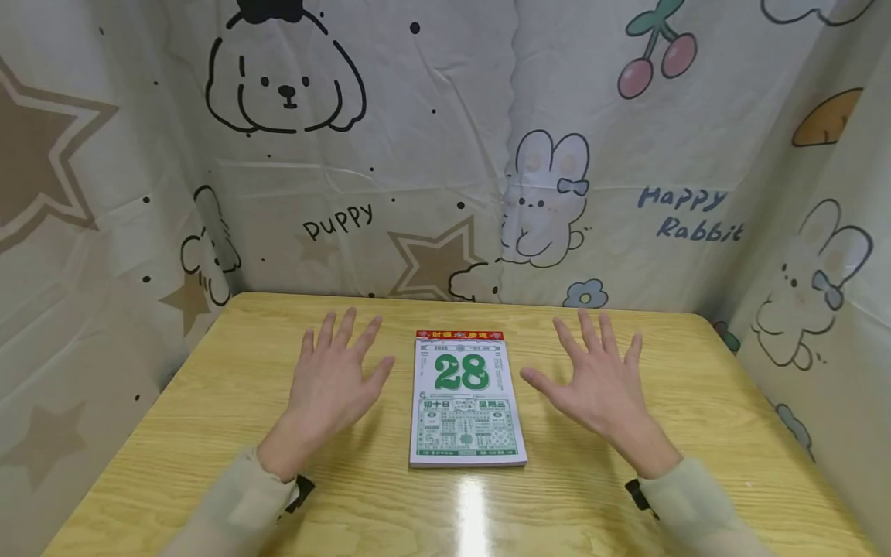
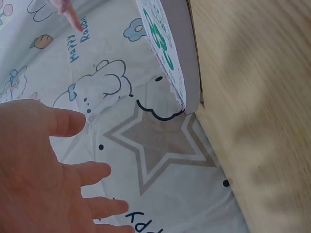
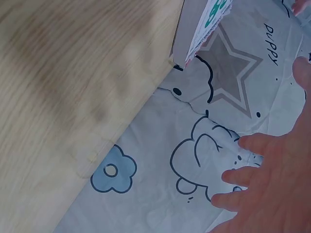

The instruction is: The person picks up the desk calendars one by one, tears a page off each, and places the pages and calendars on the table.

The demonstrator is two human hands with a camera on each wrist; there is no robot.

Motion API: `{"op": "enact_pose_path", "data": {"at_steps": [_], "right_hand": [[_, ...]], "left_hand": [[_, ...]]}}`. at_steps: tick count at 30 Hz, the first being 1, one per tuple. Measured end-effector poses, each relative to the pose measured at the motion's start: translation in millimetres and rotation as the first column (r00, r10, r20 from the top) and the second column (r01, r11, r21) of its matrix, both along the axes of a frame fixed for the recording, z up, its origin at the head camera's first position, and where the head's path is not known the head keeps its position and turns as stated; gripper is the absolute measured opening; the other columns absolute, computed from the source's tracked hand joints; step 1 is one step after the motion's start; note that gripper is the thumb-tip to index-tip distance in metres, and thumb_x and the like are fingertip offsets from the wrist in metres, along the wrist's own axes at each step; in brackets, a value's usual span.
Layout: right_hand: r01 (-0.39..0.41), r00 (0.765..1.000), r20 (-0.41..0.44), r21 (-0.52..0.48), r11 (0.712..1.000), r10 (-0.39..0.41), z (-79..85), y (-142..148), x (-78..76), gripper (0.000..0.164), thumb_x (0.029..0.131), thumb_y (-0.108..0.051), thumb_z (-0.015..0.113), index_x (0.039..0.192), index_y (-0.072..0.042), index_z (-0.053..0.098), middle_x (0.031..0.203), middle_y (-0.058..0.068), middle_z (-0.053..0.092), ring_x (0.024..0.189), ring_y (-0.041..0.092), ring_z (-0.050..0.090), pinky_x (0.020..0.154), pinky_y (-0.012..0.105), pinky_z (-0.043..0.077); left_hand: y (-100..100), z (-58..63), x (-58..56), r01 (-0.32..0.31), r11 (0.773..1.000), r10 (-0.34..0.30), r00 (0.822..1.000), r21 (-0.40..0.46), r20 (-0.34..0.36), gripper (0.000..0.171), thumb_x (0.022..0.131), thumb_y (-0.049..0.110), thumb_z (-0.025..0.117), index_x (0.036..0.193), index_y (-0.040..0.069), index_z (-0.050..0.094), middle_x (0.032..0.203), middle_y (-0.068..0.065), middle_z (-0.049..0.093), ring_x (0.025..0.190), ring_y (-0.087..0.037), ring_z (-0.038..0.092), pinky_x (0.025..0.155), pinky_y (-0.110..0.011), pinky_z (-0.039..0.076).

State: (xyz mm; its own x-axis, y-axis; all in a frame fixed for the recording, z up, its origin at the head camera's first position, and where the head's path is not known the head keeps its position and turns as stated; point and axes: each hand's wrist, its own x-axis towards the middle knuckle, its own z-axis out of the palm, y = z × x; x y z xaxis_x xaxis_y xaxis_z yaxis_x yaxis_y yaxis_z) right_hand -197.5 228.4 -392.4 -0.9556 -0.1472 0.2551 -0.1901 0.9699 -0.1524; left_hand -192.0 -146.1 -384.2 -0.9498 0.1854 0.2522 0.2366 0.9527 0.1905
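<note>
A thick tear-off calendar (image 1: 465,398) lies flat on the wooden table, its red header strip at the far end and a large green 28 on its top page. To its left my left hand (image 1: 334,383) is held above the table with fingers spread. My right hand (image 1: 600,383) mirrors it on the other side, fingers also spread. Neither hand touches the calendar. In the left wrist view, the calendar's side (image 2: 187,53) shows many stacked sheets, apart from the left hand (image 2: 43,165). The right wrist view has the calendar's near corner (image 3: 194,34) and the right hand (image 3: 277,174).
The light wooden table (image 1: 209,387) reaches back to a pale curtain (image 1: 431,155) printed with cartoon animals, stars and lettering. Curtain cloth also hangs along the left and right sides. A dark strap piece (image 1: 299,493) shows at the left cuff, another (image 1: 637,495) at the right.
</note>
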Motion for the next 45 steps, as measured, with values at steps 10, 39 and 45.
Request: {"op": "enact_pose_path", "data": {"at_steps": [10,39,45], "right_hand": [[-0.016,1.000,-0.002,0.002,1.000,0.016,-3.6,-5.5,13.4,0.107,0.089,-0.088,0.048,0.166,-0.016,0.035,0.172,0.023,0.018,0.157,0.049,0.007,0.116,0.081,-0.008],[-0.080,0.996,0.034,-0.037,0.996,0.081,-20.0,-25.3,43.7,0.109,0.085,-0.091,0.050,0.164,-0.016,0.040,0.170,0.021,0.026,0.154,0.047,0.024,0.118,0.079,0.013],[-0.121,0.989,0.073,-0.103,0.987,0.129,-20.6,-45.2,49.5,0.103,0.086,-0.085,0.058,0.158,-0.012,0.049,0.161,0.022,0.042,0.142,0.048,0.043,0.111,0.072,0.036]], "left_hand": [[-0.6,-5.2,9.7,0.024,1.000,-0.023,1.000,0.011,-0.017,0.069,0.106,0.054,0.051,0.164,0.019,0.040,0.171,-0.021,0.025,0.156,-0.048,0.017,0.123,-0.071,0.017],[-3.3,-25.6,22.9,0.062,0.998,-0.061,0.998,0.020,-0.021,0.067,0.104,0.047,0.058,0.162,0.017,0.044,0.167,-0.023,0.032,0.153,-0.049,0.026,0.121,-0.073,0.021],[-2.1,-31.8,16.7,0.110,0.956,-0.155,0.976,0.271,0.150,0.069,0.103,0.030,0.068,0.162,0.006,0.041,0.150,-0.029,0.052,0.135,-0.048,0.053,0.112,-0.063,0.045]]}}
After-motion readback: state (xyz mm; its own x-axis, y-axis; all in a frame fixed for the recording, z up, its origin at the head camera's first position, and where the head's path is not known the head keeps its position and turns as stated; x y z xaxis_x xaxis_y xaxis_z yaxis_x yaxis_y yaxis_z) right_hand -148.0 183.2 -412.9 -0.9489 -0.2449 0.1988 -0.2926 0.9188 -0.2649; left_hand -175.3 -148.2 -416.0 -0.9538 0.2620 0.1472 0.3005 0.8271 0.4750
